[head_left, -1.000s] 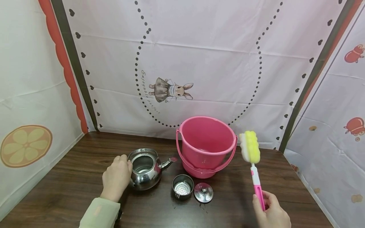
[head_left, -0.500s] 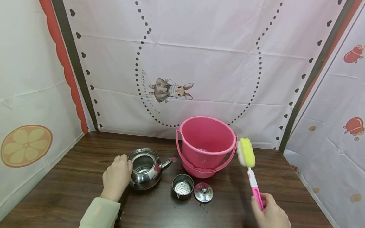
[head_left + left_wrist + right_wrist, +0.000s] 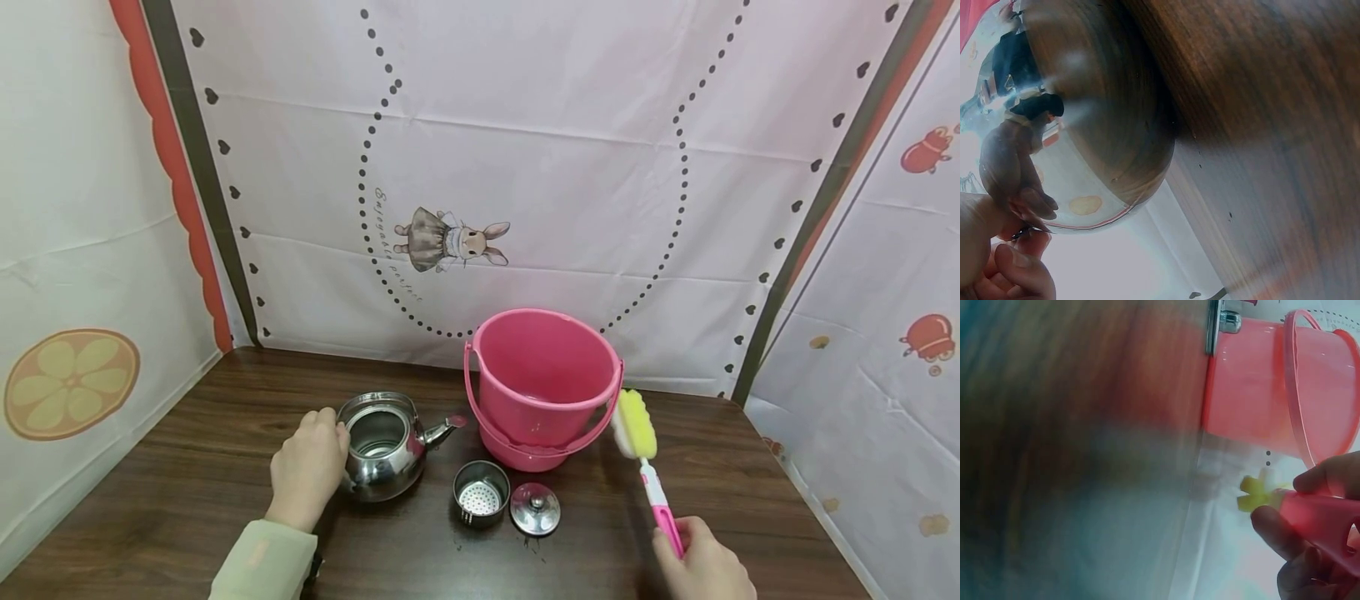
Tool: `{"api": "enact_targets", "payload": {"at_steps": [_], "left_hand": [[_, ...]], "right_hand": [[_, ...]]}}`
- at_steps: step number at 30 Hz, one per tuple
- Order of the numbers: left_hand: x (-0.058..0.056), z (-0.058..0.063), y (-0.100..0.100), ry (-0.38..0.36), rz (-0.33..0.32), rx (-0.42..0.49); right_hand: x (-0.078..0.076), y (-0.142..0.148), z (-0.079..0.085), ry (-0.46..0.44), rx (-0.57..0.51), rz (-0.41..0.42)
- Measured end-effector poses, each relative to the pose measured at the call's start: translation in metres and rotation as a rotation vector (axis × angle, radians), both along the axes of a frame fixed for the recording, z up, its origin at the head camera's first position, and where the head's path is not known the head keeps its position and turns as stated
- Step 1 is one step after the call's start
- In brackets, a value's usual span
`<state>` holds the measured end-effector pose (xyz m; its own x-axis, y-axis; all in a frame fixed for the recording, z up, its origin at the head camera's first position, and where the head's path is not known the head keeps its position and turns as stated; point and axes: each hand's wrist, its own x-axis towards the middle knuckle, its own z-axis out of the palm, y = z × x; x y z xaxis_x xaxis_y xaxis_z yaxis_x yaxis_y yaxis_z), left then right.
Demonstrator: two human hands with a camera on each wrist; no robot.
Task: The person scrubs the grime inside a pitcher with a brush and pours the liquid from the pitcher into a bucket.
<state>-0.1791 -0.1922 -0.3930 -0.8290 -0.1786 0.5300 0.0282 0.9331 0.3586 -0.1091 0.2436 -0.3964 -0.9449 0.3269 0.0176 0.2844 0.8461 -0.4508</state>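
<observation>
My left hand [image 3: 311, 467] grips the shiny metal teapot [image 3: 386, 479] at its left side, where the handle folds down. The teapot stands lidless on the table, its spout with a red tip pointing right. In the left wrist view curled fingers [image 3: 1019, 269] pinch at the edge of the mirror-like teapot body [image 3: 1110, 156]. A sponge brush [image 3: 663, 512] with a pink and white handle is held by my right hand [image 3: 705, 562]. Its yellow and white head points up and left, beside the pink bucket [image 3: 525, 425]. The right wrist view shows thumb and fingers around the pink handle [image 3: 1316, 519].
A small metal strainer [image 3: 480, 496] and the knobbed lid [image 3: 536, 508] lie side by side in front of the bucket. Drops of water dot the dark wood table [image 3: 585, 550]. Printed cloth [image 3: 555, 200] hangs behind and on both sides.
The right hand has lowered the sponge brush and moved it left, so its head is now close to the bucket's right side. My left hand stays on the teapot, which has not moved.
</observation>
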Motion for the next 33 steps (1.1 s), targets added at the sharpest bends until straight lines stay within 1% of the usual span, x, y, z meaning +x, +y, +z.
{"api": "enact_targets", "payload": {"at_steps": [7, 15, 24, 33], "left_hand": [[0.0003, -0.0001, 0.0, -0.002, 0.0, 0.001], [-0.0003, -0.0007, -0.0004, 0.003, 0.001, 0.0], [-0.0012, -0.002, 0.0, 0.023, 0.004, 0.003], [-0.0006, -0.0005, -0.0005, -0.002, 0.001, 0.004]], "right_hand": [[-0.0026, -0.0026, -0.001, -0.035, 0.018, 0.023], [-0.0055, -0.0026, -0.0042, -0.058, 0.059, 0.069], [-0.0066, -0.002, -0.0057, -0.084, 0.091, 0.087], [-0.0093, -0.0013, -0.0095, -0.142, 0.155, 0.171]]}}
